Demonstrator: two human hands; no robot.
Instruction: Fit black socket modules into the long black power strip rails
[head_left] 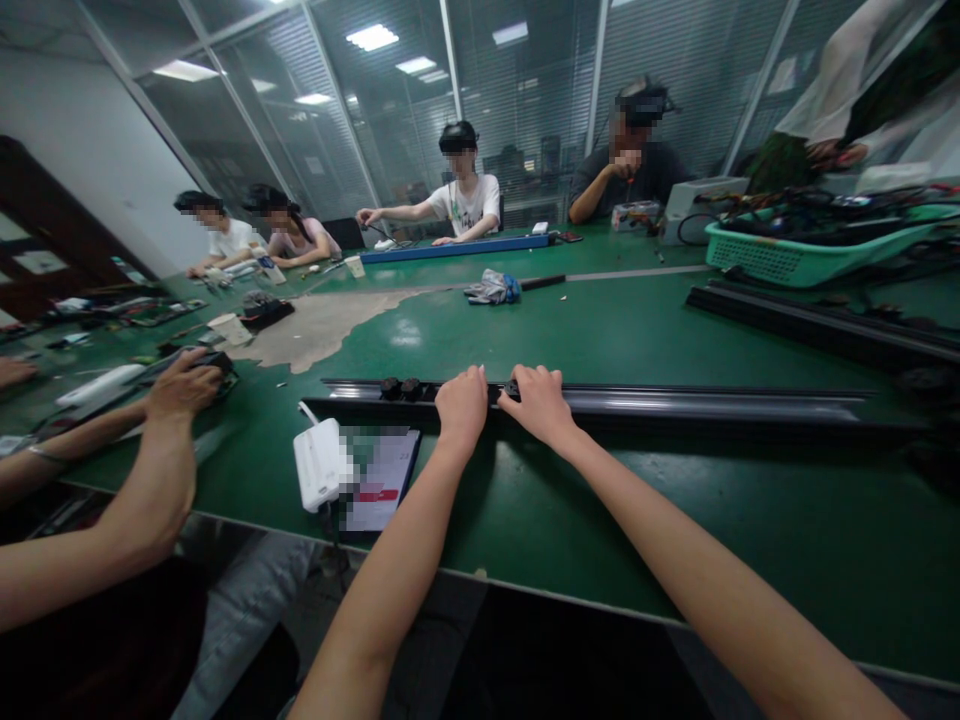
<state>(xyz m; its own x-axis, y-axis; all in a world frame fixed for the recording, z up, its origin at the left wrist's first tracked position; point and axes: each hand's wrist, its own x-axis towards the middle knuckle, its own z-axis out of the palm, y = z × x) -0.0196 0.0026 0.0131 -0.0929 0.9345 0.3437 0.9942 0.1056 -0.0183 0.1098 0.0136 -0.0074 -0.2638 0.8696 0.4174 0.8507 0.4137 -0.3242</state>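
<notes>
A long black rail (675,402) with a shiny metal channel lies crosswise on the green table in front of me. My left hand (462,402) is closed over the rail just left of its middle, its fingertips mostly hidden. Just to the right, my right hand (541,402) pinches a small black part (512,388) at the rail between thumb and fingers. Two round black pieces (400,388) sit in the channel, left of my left hand.
A white power bank (318,464) and a phone (384,480) lie near the table's front edge. At left, a co-worker's hand (184,385) holds a dark device. Gloves (493,287), another black rail (817,320) and a green basket (795,262) lie farther back; several people sit opposite.
</notes>
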